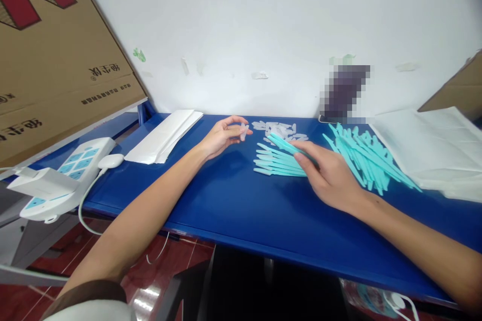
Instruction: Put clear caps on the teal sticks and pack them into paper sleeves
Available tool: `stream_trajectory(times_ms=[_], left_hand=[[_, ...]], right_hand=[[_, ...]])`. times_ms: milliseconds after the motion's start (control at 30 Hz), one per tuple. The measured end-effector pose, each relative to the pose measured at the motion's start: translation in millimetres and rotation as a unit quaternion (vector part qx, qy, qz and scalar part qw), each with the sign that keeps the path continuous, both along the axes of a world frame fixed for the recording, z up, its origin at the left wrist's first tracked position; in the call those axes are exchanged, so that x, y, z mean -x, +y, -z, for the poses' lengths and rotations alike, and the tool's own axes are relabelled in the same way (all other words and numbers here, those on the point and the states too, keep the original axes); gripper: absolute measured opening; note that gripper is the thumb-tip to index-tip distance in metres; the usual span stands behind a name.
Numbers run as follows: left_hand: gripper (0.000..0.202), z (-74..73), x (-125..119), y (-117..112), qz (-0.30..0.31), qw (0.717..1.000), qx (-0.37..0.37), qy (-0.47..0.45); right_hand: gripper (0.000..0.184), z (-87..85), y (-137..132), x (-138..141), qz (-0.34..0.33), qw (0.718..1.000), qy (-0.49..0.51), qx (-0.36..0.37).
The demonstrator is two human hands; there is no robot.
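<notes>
My left hand (225, 136) pinches one or more small translucent plastic caps (244, 132) between thumb and fingertips. My right hand (327, 173) is closed on a slim turquoise plastic stick (280, 142), its tip pointing left toward the caps. Whether it grips one stick or more I cannot tell. Beneath that hand lies a row of similar turquoise sticks (278, 164), roughly side by side, partly hidden by my fingers. Behind the row is a loose heap of translucent caps (280, 129). A larger jumbled pile of turquoise sticks (365, 158) lies to the right of my right hand.
Folded white sheets (165, 135) lie left on the blue table (233, 210). A power strip (71, 180) with a plugged-in charger stands at the left edge. White plastic wrapping (433, 150) is on the right. A pixelated dark object (346, 93) leans against the wall; a large carton (56, 60) rises left.
</notes>
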State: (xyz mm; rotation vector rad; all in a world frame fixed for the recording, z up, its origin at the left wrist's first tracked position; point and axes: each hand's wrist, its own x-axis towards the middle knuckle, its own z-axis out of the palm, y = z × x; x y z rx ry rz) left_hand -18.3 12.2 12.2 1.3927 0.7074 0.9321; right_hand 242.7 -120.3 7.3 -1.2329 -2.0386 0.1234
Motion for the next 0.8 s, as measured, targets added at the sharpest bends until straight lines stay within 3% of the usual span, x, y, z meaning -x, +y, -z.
stream_trajectory(times_ms=[333,633,800], left_hand=[[0.047,-4.4,-19,-18,0.014,1.000,-0.019,-0.019],[0.048,-1.0,-28,-23,-0.041,0.999,-0.023,-0.011],[0.042,0.5,-30,-25,-0.068,0.997,-0.028,0.012]], right_hand=[[0.039,4.8,4,-2,-0.007,0.997,-0.067,0.026],[0.044,3.6,6,-5,0.038,0.985,-0.154,-0.071],[0.046,3.6,7,-7,0.044,0.983,-0.166,-0.065]])
